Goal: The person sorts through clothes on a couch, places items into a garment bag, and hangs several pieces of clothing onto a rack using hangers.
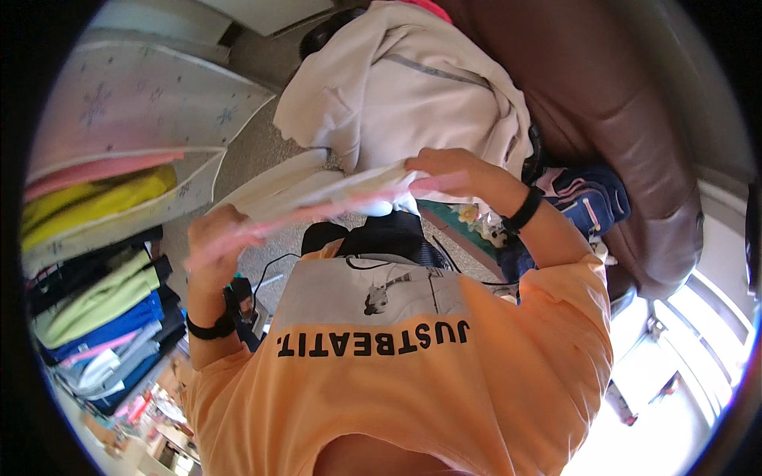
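Observation:
Both of my hands hold a white cloth with a pink edge (333, 208), stretched at a slant in front of me and blurred by motion. My left hand (215, 238) grips its lower left end, where the pink strip passes across the fingers. At the upper right end, my right hand (446, 169) is shut on the same cloth, with part of the pink strip beneath the fingers. The cloth's exact kind cannot be told. Just beyond it lies a large cream fleece garment (428, 101), spread in loose folds.
A brown leather sofa (619, 119) runs along the right, with folded denim clothing (586, 202) beside it. At left, a snowflake-patterned cover (149, 95) hangs by several garments in a row, among them a yellow one (101, 199). Speckled floor (253, 134) shows between.

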Action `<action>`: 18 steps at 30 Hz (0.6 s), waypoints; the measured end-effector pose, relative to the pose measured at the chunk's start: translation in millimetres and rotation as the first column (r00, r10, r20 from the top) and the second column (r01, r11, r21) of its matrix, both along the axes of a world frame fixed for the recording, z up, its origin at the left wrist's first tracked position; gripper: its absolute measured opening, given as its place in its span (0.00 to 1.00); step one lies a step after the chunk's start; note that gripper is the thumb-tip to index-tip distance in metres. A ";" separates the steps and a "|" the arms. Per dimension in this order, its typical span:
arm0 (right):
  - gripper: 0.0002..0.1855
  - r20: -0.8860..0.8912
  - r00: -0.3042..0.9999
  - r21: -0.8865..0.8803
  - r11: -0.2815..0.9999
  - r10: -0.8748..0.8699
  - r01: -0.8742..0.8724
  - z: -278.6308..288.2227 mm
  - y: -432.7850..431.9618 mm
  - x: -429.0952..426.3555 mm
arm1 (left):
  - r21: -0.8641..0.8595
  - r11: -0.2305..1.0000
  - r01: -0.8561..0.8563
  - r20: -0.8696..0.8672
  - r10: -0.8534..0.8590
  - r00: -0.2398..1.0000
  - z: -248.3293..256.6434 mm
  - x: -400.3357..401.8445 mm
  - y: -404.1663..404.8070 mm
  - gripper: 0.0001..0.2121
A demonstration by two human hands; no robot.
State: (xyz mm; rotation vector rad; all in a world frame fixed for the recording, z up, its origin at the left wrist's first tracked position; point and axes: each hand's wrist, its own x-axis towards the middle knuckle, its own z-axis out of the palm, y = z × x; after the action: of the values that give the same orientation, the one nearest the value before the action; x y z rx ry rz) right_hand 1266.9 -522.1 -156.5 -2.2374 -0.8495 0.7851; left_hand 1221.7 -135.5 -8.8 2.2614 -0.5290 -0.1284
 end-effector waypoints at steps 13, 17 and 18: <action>0.09 0.454 0.876 0.385 0.922 -0.161 -0.030 107.4 130.7 1.3 | 0.159 0.833 -0.529 -0.018 0.538 0.842 4.8 -114.3 97.0 0.05; 0.10 0.624 0.781 0.514 0.746 0.013 -0.423 151.6 245.5 -49.2 | 0.084 0.894 -0.441 0.193 0.419 0.887 -12.3 -168.4 135.7 0.10; 0.13 0.618 0.779 0.557 0.638 0.110 -0.532 151.5 275.7 -63.2 | 0.071 0.881 -0.469 0.204 0.447 0.871 -7.5 -180.6 136.9 0.10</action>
State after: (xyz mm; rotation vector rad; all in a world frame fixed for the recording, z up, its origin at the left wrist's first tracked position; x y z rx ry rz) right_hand 1203.8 -246.4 -5.0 -1.5709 -1.5671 -0.1071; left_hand 1041.1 1.4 -16.3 2.4644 -0.0604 0.2998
